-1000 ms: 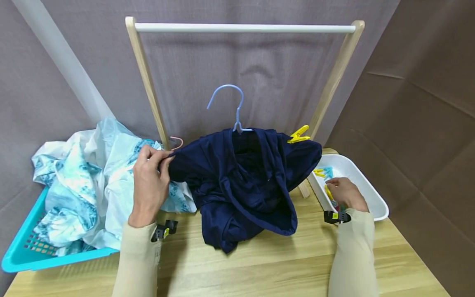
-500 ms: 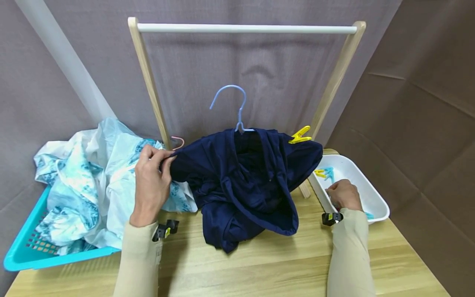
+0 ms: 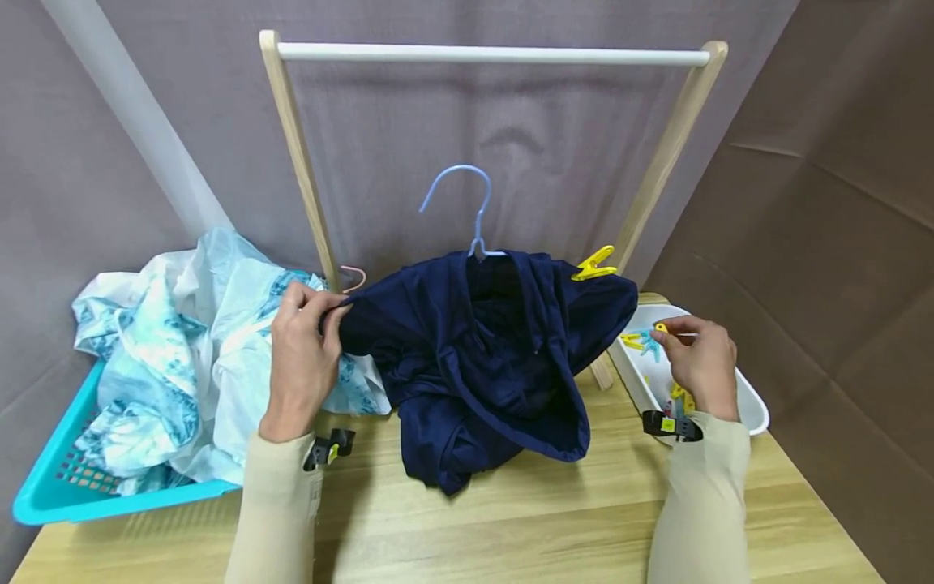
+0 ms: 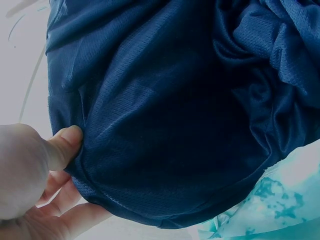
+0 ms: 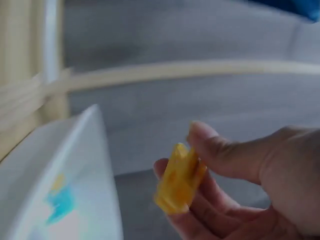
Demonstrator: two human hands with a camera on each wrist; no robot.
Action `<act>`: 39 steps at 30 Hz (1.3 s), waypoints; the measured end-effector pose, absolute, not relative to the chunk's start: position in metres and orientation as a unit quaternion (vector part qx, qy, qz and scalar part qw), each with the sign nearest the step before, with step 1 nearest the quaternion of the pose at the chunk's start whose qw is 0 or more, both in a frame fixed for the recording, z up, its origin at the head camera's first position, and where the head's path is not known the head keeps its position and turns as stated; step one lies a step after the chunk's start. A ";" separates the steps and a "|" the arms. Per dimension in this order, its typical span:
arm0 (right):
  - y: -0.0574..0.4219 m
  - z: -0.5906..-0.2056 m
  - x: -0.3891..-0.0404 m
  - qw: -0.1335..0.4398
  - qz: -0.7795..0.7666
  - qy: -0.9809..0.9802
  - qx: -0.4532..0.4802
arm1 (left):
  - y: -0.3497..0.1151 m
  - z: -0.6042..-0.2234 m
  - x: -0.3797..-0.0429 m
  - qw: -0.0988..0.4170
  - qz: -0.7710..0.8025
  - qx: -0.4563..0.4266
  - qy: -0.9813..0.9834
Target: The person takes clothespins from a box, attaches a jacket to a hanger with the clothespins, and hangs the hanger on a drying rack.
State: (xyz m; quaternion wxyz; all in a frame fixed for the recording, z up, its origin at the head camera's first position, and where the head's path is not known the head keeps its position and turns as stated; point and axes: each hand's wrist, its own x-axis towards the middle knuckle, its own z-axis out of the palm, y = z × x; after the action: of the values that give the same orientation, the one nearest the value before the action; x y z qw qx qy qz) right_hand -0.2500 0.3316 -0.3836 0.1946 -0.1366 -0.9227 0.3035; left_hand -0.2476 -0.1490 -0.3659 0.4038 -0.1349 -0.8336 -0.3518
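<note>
A dark navy garment [image 3: 416, 324] hangs on a blue wire hanger [image 3: 485, 195] whose hook sticks up from the neck opening. My left hand [image 3: 301, 357] pinches the garment's left end between thumb and fingers; in the left wrist view the thumb lies on the hemmed edge of the opening. On the garment's right shoulder a yellow clothespin [image 3: 594, 264] is clipped. Above the white tray [image 3: 746, 397] my right hand [image 3: 704, 361] holds another yellow clothespin [image 5: 179, 181] between thumb and fingers, blurred in the right wrist view.
Yellow and blue clothespins [image 3: 649, 344] lie in the tray at right. A wooden rack with a white rail [image 3: 481, 53] stands behind the garment. At left, a turquoise basket [image 3: 139, 504] holds light blue patterned cloth [image 3: 156, 357]. A pink hanger hook [image 3: 355, 277] shows beside the rack's left leg.
My right hand went down into the tray and has come up with a yellow clothespin. The left hand keeps its pinch on the garment; the view has shifted slightly.
</note>
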 end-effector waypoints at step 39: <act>0.022 -0.254 -0.243 0.161 0.408 -0.839 0.323 | -0.144 -0.363 -0.245 0.403 -0.318 -0.140 -0.847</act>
State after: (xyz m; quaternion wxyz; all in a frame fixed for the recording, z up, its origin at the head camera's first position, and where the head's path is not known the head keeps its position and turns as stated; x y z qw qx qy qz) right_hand -0.2426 0.0220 -0.2542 0.1608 0.3229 -0.8386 0.4083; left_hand -0.2452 -0.1442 -0.3626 0.4026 -0.1404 -0.8468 -0.3181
